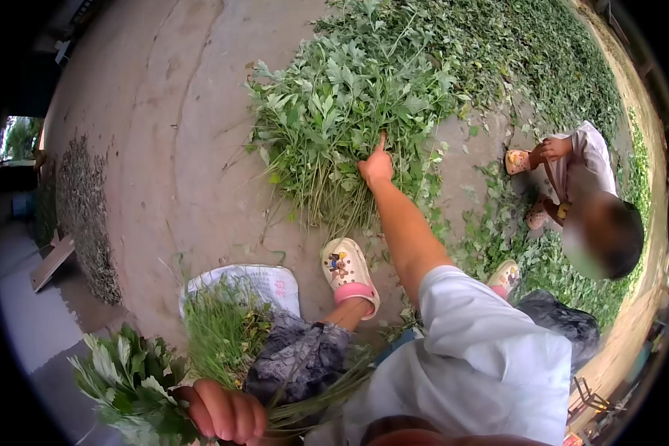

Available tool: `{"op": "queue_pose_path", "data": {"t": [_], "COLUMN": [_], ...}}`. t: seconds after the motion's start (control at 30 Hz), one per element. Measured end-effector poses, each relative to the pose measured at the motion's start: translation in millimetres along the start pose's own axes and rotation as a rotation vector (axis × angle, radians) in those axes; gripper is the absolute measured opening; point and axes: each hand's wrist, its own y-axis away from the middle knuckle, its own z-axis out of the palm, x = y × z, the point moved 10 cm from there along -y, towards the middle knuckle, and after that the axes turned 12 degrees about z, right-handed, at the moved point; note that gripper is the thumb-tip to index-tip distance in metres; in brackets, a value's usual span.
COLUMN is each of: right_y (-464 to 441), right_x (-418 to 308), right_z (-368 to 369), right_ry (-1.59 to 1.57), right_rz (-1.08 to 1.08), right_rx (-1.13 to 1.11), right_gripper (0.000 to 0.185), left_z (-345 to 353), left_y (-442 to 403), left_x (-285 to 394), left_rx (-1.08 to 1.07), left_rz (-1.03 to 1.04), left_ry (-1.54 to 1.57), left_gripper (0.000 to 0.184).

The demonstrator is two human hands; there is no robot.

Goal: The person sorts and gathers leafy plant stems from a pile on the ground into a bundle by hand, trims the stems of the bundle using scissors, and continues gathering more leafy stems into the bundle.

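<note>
My left hand, at the lower left, is closed around a bunch of leafy green stems. The leaves stick out to the left, and thin stalks trail to the right across my lap. My right hand reaches forward to the near side of a large heap of leafy stems on the ground. Its index finger is stretched out against the greens and the thumb stands apart; the other fingers are mostly hidden. Nothing shows in its grasp.
A white printed sack with thin green stalks lies by my clog. Cut leaves cover the ground at the back right. A small person crouches at the right. A darker patch of leaves lies left.
</note>
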Motion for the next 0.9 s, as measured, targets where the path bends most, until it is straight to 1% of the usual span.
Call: {"op": "queue_pose_path", "data": {"t": [0.03, 0.07, 0.1, 0.13, 0.17, 0.2, 0.23, 0.3, 0.33, 0.37, 0.43, 0.47, 0.53, 0.57, 0.6, 0.67, 0.7, 0.77, 0.8, 0.83, 0.9], "right_y": [-6.9, -5.3, -9.4, -14.8, -19.2, -20.9, -20.2, -15.1, -13.6, -7.8, 6.1, 11.2, 22.9, 27.9, 33.4, 65.8, 82.7, 116.5, 147.0, 163.6, 194.3], "right_x": [-0.6, -2.4, 0.0, 0.7, 2.8, 8.4, 15.1, 32.1, 45.2, 58.6, 87.8, 104.2, 142.1, 156.3, 164.6, 158.6, 156.4, 133.4, 115.9, 109.2, 85.1], "right_z": [-2.5, -12.5, -20.3, -24.7, -29.3, -35.7, -45.5, -51.4, -50.0, -50.9, -41.5, -40.3, -37.5, -38.9, -45.6, -69.4, -76.4, -115.3, -138.4, -136.4, -100.3], "right_ry": [0.071, 0.143, 0.141, 0.243, 0.346, 0.379, 0.380, 0.524, 0.557, 0.559, 0.604, 0.610, 0.555, 0.561, 0.490, 0.359, 0.362, 0.244, 0.093, 0.088, -0.239], "right_rz": [-0.060, -0.083, -0.083, -0.126, -0.168, -0.165, -0.164, -0.185, -0.166, -0.166, -0.216, -0.218, -0.183, -0.184, -0.184, -0.192, -0.197, -0.344, -0.503, -0.506, -0.601], "right_rx": [0.023, 0.029, 0.036, 0.054, 0.073, 0.038, 0.048, -0.006, -0.056, -0.050, -0.060, -0.064, -0.144, -0.154, -0.161, -0.215, -0.223, 0.113, 0.324, 0.325, -0.133], "right_gripper": [0.092, 0.082, 0.082, 0.076, 0.071, 0.065, 0.065, 0.066, 0.079, 0.079, 0.069, 0.069, 0.086, 0.086, 0.089, 0.096, 0.096, 0.084, 0.063, 0.063, 0.047], "left_z": [0.7, -1.4, -2.2, -5.5, -5.8, -5.2, -3.5, 1.1, -1.0, -2.5, 0.3, 1.8, 2.5, 3.4, 3.6, 6.4, 8.6, 9.5, 7.2, 6.3, 3.7], "left_y": [1.6, 3.2, 5.1, 11.5, 12.7, 11.0, 9.7, 6.8, 5.1, 4.2, 2.4, 2.1, 3.4, 3.1, 3.1, 2.3, 2.2, 3.5, 4.0, 4.0, 3.0], "left_x": [-2.1, -3.4, -3.4, 9.2, 10.7, 7.8, 3.3, 1.2, 1.1, 0.5, -2.8, -4.7, -7.8, -8.5, -9.4, -11.7, -12.8, -16.3, -19.4, -19.5, -21.6], "left_rx": [0.002, 0.033, 0.059, 0.092, 0.086, 0.052, 0.020, -0.007, 0.017, 0.045, 0.048, 0.055, 0.074, 0.050, 0.051, 0.060, 0.063, 0.095, 0.112, 0.109, 0.106], "left_rz": [-0.003, 0.008, 0.020, 0.110, 0.110, 0.075, 0.040, 0.042, 0.036, 0.030, 0.025, 0.014, 0.008, 0.007, 0.017, 0.034, 0.041, 0.039, 0.021, 0.025, 0.011], "left_ry": [0.002, 0.046, 0.091, -0.113, -0.108, -0.092, -0.075, -0.023, -0.047, -0.074, -0.075, -0.090, -0.114, -0.125, -0.122, -0.133, -0.160, -0.205, -0.217, -0.220, -0.228], "left_gripper": [0.019, 0.020, 0.021, 0.023, 0.023, 0.024, 0.024, 0.025, 0.026, 0.027, 0.030, 0.031, 0.032, 0.031, 0.031, 0.031, 0.031, 0.032, 0.033, 0.033, 0.027]}}
